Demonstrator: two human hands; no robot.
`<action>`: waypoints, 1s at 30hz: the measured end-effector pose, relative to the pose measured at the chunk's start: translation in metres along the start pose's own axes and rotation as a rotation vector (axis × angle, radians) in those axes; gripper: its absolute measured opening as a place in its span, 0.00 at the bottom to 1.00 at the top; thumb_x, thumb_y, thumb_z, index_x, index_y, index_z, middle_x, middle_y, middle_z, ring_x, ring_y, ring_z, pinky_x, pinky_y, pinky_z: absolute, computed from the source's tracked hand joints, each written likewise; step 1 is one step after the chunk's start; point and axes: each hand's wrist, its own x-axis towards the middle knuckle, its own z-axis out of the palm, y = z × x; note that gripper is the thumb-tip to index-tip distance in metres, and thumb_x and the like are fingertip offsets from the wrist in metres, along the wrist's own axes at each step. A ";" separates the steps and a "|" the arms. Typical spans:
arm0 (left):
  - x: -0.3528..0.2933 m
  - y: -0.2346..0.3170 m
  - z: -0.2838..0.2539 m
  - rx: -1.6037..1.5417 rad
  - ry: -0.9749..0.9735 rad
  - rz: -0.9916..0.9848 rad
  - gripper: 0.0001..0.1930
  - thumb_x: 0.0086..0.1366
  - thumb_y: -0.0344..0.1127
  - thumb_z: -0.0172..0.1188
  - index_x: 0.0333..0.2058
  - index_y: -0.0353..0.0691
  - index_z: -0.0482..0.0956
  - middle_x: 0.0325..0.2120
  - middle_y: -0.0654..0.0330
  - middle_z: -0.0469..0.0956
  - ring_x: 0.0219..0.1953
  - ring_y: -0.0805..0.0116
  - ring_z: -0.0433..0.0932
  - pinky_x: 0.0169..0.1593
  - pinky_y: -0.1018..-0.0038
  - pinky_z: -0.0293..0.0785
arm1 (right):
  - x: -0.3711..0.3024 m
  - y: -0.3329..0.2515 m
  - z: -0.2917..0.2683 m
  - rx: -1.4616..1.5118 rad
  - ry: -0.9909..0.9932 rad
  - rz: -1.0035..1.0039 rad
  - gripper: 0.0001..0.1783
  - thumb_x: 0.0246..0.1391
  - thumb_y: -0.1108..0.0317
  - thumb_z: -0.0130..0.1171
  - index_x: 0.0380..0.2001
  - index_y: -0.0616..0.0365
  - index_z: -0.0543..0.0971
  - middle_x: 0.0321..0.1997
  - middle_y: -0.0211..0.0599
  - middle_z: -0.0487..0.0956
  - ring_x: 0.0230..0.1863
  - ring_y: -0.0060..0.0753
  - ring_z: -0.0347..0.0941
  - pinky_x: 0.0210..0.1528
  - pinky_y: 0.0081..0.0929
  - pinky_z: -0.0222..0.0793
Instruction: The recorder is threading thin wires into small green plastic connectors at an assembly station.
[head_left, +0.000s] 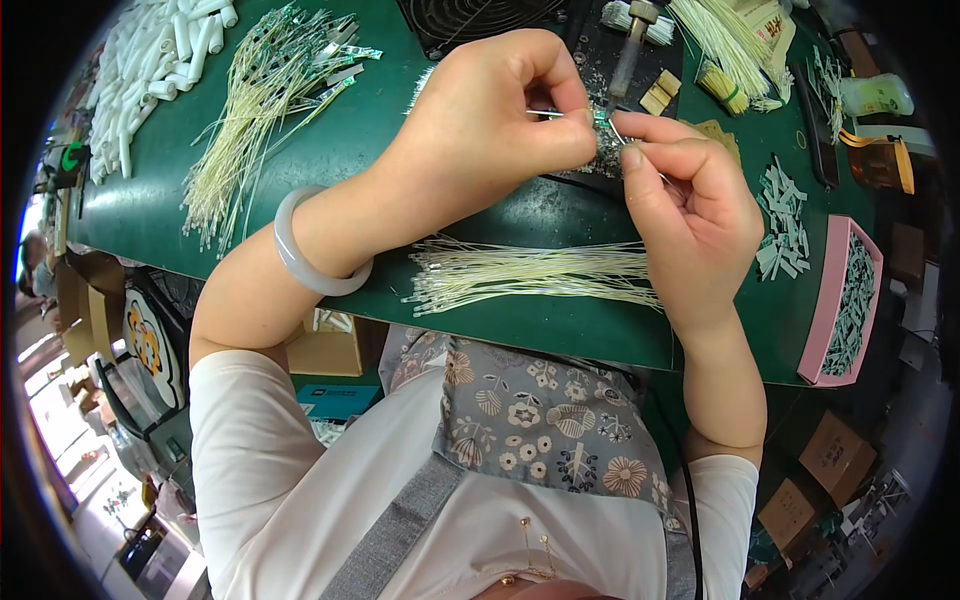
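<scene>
My left hand (490, 115) is closed in a pinch on a small, thin green circuit board (600, 117), mostly hidden by the fingers. Opposite it, my right hand (700, 200) pinches a thin pale wire (620, 133) between thumb and forefinger, its end close to the board. Just above both fingertips, a soldering iron (628, 70) points down toward the board. Whether its tip touches the board cannot be made out. Below my hands, a bundle of pale wires (530, 275) lies across the green table (400, 345).
At the left are white tubes (150, 75) and wires with green boards attached (270, 90). A black fan (480, 20) stands at the back. Small green-grey strips (783, 220) lie at right, beside a pink box (818, 310) of similar pieces. More wires (725, 45) lie back right.
</scene>
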 end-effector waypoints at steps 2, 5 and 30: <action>0.000 0.001 -0.001 0.001 -0.003 -0.002 0.05 0.51 0.24 0.57 0.24 0.35 0.69 0.26 0.64 0.72 0.29 0.81 0.69 0.36 0.84 0.67 | 0.000 0.000 -0.001 -0.008 -0.008 -0.005 0.04 0.43 0.79 0.60 0.22 0.62 0.74 0.33 0.36 0.80 0.15 0.09 0.58 0.17 0.10 0.56; -0.001 0.001 -0.001 0.000 -0.002 -0.001 0.05 0.51 0.24 0.57 0.24 0.35 0.69 0.26 0.64 0.72 0.29 0.81 0.69 0.36 0.84 0.67 | 0.000 0.000 0.000 0.002 -0.006 -0.002 0.04 0.43 0.79 0.60 0.23 0.62 0.75 0.33 0.36 0.80 0.16 0.09 0.59 0.18 0.10 0.57; -0.009 0.001 -0.015 0.030 -0.167 -0.128 0.04 0.47 0.24 0.55 0.23 0.37 0.69 0.21 0.67 0.70 0.24 0.82 0.66 0.29 0.85 0.64 | 0.008 -0.016 -0.030 0.250 -0.083 0.238 0.10 0.44 0.78 0.63 0.29 0.60 0.72 0.23 0.18 0.66 0.22 0.06 0.57 0.23 0.06 0.53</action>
